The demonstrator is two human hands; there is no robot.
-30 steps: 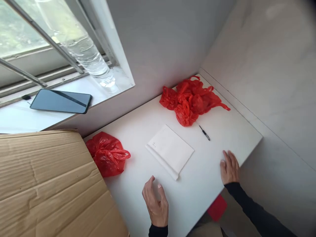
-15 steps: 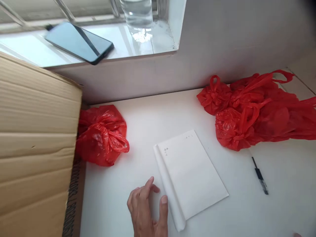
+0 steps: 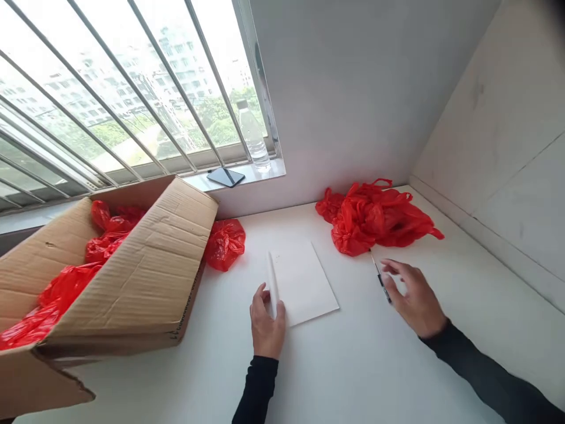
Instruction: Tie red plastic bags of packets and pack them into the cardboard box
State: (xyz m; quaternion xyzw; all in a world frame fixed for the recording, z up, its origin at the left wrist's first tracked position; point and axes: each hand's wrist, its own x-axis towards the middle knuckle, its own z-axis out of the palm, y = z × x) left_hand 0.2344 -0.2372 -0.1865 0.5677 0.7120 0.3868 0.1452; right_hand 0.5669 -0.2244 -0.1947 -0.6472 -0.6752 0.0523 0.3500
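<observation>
A white notepad [image 3: 306,285] lies on the table, its front pages curled over in a roll along the left side and a few small marks near the top. My left hand [image 3: 268,327] is at this rolled edge, fingers and thumb apart, with the thumb at the roll; whether it presses on the paper I cannot tell. To the right lies a black and clear pen [image 3: 383,287], its thin end close to the red bags. My right hand [image 3: 412,297] hovers right beside the pen, thumb and forefinger parted near its barrel and not closed on it.
Knotted red plastic bags [image 3: 375,215] are heaped at the back right. On the left stands an open cardboard box [image 3: 150,265] holding more red bags, with another red bag [image 3: 226,244] beside it. A phone [image 3: 226,176] and a water bottle [image 3: 255,138] rest on the windowsill.
My view has tilted up and drawn back, showing the window and the whole box. My right hand has come in from the lower right to the pen. My left hand has closed in on the notepad's roll.
</observation>
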